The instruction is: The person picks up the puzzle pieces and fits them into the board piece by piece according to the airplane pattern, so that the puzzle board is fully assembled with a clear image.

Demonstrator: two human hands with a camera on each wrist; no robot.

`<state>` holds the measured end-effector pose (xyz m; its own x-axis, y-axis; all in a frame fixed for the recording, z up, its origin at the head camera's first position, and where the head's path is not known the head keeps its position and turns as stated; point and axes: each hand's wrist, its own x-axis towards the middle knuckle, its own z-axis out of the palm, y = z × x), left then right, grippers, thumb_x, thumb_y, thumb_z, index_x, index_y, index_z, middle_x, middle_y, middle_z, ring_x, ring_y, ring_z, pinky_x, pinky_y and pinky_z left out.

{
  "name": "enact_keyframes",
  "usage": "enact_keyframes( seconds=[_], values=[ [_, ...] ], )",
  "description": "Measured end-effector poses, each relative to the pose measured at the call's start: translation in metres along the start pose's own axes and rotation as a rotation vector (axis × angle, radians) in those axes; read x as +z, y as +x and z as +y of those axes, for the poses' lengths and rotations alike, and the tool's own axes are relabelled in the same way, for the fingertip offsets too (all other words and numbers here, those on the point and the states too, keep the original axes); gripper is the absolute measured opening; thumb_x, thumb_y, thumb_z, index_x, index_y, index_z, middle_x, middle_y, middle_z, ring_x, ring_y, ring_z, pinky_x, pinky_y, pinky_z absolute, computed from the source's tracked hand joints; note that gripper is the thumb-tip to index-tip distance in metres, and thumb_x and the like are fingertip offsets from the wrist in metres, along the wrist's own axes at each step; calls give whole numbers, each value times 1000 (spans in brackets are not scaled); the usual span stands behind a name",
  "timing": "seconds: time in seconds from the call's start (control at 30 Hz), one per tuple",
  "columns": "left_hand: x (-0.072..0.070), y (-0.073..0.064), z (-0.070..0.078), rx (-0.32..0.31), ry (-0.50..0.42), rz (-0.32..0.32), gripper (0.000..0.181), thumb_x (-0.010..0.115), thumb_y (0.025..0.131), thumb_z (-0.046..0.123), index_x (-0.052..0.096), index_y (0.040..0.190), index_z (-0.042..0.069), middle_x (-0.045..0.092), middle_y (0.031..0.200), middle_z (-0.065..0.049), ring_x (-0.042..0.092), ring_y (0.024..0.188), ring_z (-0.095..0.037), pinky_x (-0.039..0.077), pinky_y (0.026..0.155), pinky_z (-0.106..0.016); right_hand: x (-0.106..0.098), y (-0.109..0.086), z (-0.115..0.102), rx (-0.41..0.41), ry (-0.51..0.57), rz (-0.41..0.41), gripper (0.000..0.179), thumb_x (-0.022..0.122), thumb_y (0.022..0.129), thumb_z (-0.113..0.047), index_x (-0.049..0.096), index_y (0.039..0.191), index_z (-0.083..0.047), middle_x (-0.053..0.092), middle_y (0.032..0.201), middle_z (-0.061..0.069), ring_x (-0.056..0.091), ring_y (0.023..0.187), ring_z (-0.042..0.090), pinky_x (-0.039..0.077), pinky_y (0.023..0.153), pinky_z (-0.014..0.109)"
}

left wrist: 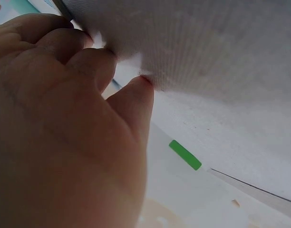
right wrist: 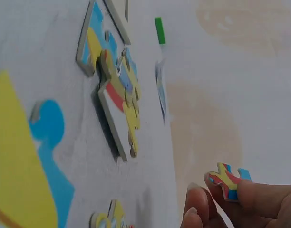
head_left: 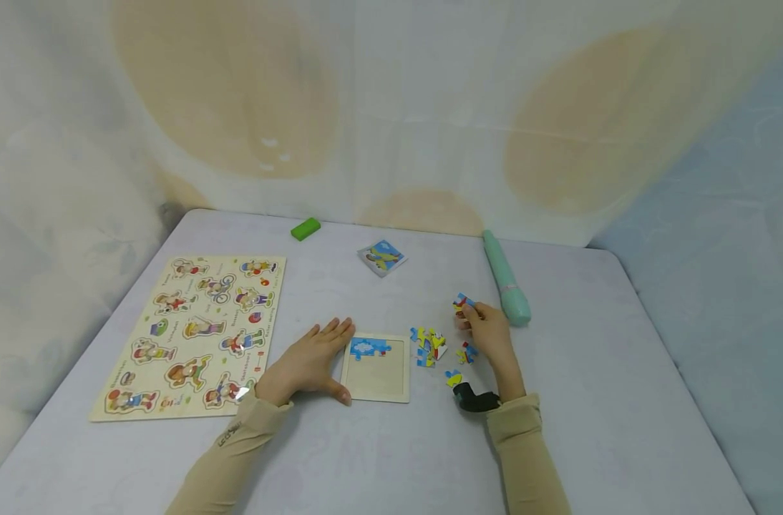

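My left hand [head_left: 310,363] lies with fingers spread along the left edge of a small wooden puzzle tray [head_left: 377,392]. Blue puzzle pieces [head_left: 368,347] fill the tray's upper left part. Between thumb and finger, my right hand [head_left: 492,336] pinches a red, yellow and blue jigsaw piece [right wrist: 226,181], raised to the right of the tray. Below and left of that hand lies a cluster of loose pieces [head_left: 428,347]. One piece [head_left: 454,378] is near the dark wrist strap, and some more [head_left: 467,352] lie under the right hand.
A large wooden board with sports figures [head_left: 192,336] lies on the left. Toward the back are a green block [head_left: 305,229] and a picture card [head_left: 383,257]. A folded mint-green umbrella-like object [head_left: 506,279] lies beyond the right hand.
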<state>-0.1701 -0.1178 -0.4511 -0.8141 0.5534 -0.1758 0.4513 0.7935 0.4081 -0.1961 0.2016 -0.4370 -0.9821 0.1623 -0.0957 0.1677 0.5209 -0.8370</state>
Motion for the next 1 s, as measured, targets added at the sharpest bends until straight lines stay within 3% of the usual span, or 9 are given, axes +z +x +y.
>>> enact_keyframes(
  seconds=[0.13,0.3,0.53,0.67,0.87,1.0],
  values=[
    [-1,0,0,0,2,0,125,87,55,55,29,151,0,23,160,-15,18,150,-34,16,122,-55,5,-2,-5,-1,57,-57,25,51,100,-12,64,112,6,70,98,23,66,79,22,55,70,25],
    [-1,-1,0,0,6,0,125,87,55,55,29,151,0,24,160,-15,19,150,-34,17,121,-55,13,-6,-9,-23,133,-156,32,55,97,-8,57,129,-4,70,99,21,67,80,20,54,69,22],
    [-2,-1,1,3,7,-1,126,87,55,55,29,151,0,24,160,-15,19,149,-35,17,121,-55,32,-13,-17,-78,94,-247,28,62,94,-12,63,122,-7,69,82,16,54,65,17,43,54,22],
    [-2,-1,1,4,10,-4,126,87,55,56,28,151,0,23,160,-15,19,149,-35,17,121,-55,48,-19,-21,-117,40,-282,24,65,92,-15,67,115,-8,71,80,11,55,59,15,37,47,20],
    [0,0,-1,7,12,-5,126,86,55,57,28,151,0,23,160,-15,19,150,-34,17,121,-55,65,-26,-26,-155,-82,-282,19,69,90,-20,71,106,-11,68,72,4,46,54,11,36,48,21],
    [-1,0,-1,6,12,-3,126,86,55,57,28,151,0,23,160,-15,19,149,-35,17,121,-56,69,-28,-28,-168,-117,-281,17,69,89,-19,71,104,-10,68,71,3,51,57,12,39,51,22]
  ],
)
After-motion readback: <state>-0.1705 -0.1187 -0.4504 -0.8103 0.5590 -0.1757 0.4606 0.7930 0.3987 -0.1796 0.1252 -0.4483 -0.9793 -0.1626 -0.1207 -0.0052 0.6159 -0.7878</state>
